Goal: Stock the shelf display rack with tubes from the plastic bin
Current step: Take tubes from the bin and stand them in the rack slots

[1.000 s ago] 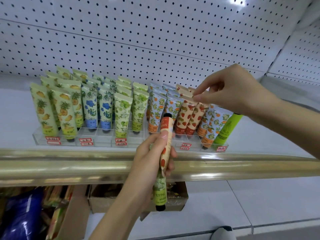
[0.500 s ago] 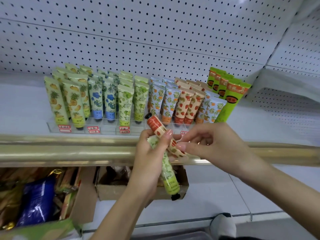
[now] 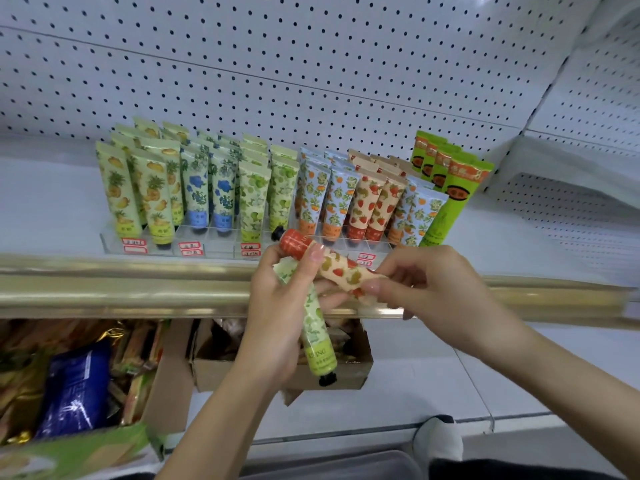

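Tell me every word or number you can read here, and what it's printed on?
"...ING", first letters unclear: on the green tube held in the left hand.
Strawberry tube, pinched by the right hand: print on its orange end is too blurred.
Price tags on the clear rack: handwriting too small to read.
Bright green tubes: marks on the orange band are unreadable.

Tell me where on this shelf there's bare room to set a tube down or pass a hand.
Bare white shelf lies left of the pineapple tubes, and more right of the bright green tubes, up to the side pegboard. The clear rack is packed row behind row. The strip between it and the gold rail is narrow.
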`<action>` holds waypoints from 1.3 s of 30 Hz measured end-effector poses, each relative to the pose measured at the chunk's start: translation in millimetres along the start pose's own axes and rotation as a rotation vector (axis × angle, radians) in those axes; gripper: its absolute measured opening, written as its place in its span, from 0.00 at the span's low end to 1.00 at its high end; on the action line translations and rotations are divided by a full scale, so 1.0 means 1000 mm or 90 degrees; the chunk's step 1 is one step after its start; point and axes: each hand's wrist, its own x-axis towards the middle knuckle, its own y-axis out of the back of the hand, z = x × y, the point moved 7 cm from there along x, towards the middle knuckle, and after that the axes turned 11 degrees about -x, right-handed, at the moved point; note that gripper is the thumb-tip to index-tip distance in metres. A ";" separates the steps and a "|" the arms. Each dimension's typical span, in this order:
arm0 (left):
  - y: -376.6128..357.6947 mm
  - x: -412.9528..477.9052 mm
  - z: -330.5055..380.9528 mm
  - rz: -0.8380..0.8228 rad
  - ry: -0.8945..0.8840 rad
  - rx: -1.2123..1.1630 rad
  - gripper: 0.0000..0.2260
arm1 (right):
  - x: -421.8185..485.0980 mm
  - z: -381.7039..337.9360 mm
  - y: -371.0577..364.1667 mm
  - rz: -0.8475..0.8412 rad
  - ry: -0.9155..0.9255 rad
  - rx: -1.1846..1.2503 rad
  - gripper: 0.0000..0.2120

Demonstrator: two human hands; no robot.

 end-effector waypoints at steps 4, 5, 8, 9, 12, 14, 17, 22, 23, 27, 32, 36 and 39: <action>0.007 0.002 0.007 -0.013 -0.008 -0.011 0.15 | 0.000 0.006 0.016 -0.001 -0.025 0.125 0.06; 0.007 0.001 0.007 -0.027 -0.005 -0.002 0.16 | 0.000 0.007 0.020 0.017 -0.038 0.158 0.07; 0.007 -0.001 0.005 -0.064 0.023 0.050 0.22 | -0.001 0.013 0.032 0.080 -0.097 0.248 0.10; 0.007 -0.002 0.004 -0.078 0.033 0.069 0.20 | -0.001 0.016 0.034 0.098 -0.117 0.273 0.11; 0.006 -0.006 -0.002 -0.104 0.054 0.106 0.17 | 0.003 0.018 0.039 0.113 -0.155 0.328 0.16; 0.007 -0.007 -0.005 -0.105 0.059 0.106 0.17 | 0.006 0.016 0.042 0.088 -0.158 0.309 0.16; 0.009 -0.006 -0.007 -0.094 0.066 0.097 0.16 | 0.009 0.006 0.046 0.052 -0.141 0.238 0.12; 0.007 -0.004 -0.009 -0.098 0.058 0.094 0.18 | 0.034 -0.014 0.081 0.080 -0.093 0.110 0.15; 0.007 -0.002 -0.009 -0.094 0.057 0.088 0.18 | 0.040 -0.019 0.090 0.088 -0.074 0.082 0.14; 0.009 0.004 -0.008 -0.084 0.058 0.091 0.16 | 0.055 -0.024 0.105 0.123 -0.016 -0.024 0.07; 0.005 0.007 -0.011 -0.091 0.075 0.080 0.17 | 0.069 -0.008 0.095 0.164 0.037 -0.164 0.08; 0.004 0.006 -0.011 -0.106 0.081 0.084 0.18 | 0.076 0.003 0.089 0.165 0.041 -0.191 0.07; 0.006 0.007 -0.009 -0.107 0.078 0.089 0.18 | 0.079 0.010 0.086 0.157 0.039 -0.188 0.08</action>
